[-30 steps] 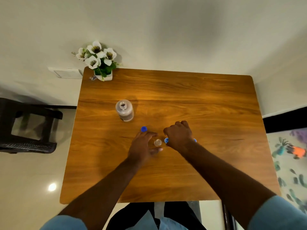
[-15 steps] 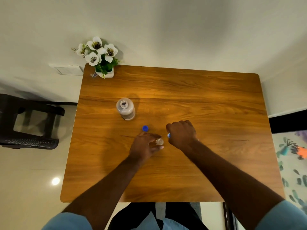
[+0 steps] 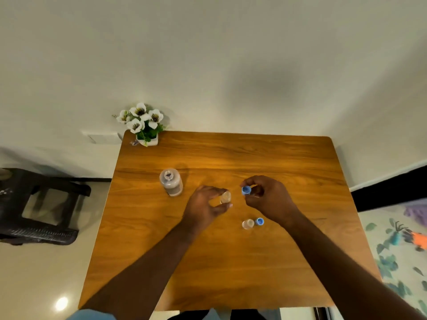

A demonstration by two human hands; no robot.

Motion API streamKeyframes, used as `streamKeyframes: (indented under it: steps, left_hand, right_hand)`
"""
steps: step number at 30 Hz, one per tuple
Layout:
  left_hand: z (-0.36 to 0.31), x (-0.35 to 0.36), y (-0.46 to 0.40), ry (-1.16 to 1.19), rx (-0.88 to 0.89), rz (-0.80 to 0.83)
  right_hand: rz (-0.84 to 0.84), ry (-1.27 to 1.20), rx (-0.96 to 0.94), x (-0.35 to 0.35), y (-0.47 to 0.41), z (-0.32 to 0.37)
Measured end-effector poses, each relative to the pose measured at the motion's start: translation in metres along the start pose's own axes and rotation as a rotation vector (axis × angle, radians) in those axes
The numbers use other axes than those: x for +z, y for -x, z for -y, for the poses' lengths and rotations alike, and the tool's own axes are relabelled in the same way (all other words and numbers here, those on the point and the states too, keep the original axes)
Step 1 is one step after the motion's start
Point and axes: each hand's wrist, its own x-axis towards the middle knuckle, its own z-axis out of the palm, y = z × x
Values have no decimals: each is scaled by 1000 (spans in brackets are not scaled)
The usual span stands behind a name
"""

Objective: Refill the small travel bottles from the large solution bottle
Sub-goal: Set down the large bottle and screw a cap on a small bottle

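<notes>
The large solution bottle (image 3: 171, 182) stands uncapped and upright on the wooden table (image 3: 231, 262), left of my hands. My left hand (image 3: 205, 207) grips a small clear travel bottle (image 3: 225, 197) between thumb and fingers, its mouth uncapped. To its right, my right hand (image 3: 268, 196) pinches a blue cap (image 3: 246, 190), a short gap from that bottle. A second small travel bottle (image 3: 248, 224) stands uncapped on the table below my right hand, with another blue cap (image 3: 259, 221) lying beside it.
A white pot of white flowers (image 3: 144, 125) sits at the table's far left corner against the wall. A black plastic stool (image 3: 34, 204) stands on the floor left of the table. A patterned mat (image 3: 402, 250) lies on the floor at right.
Both hands have lifted and drawn apart. My left hand raised the small bottle; my right hand picked up a blue cap, uncovering the second small bottle and cap. The view tilted upward.
</notes>
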Motion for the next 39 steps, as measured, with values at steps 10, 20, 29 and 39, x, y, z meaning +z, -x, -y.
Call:
streamKeyframes:
  steps: [10,20,29,39]
  left_hand:
    - [-80,-21,-25,15,131,-137]
    - [-156,-48,-52,150,147,-140]
    - [-204,-65,-66,140,187,-227]
    - [-272,-104,-81,175,327,-209]
  right_hand:
    - [18,663,-323,-85,-4,78]
    - [120,621,-457,-149,-19,124]
    - [68,649,-557,-187,-10,160]
    - [4,744,-607,-248,-3,221]
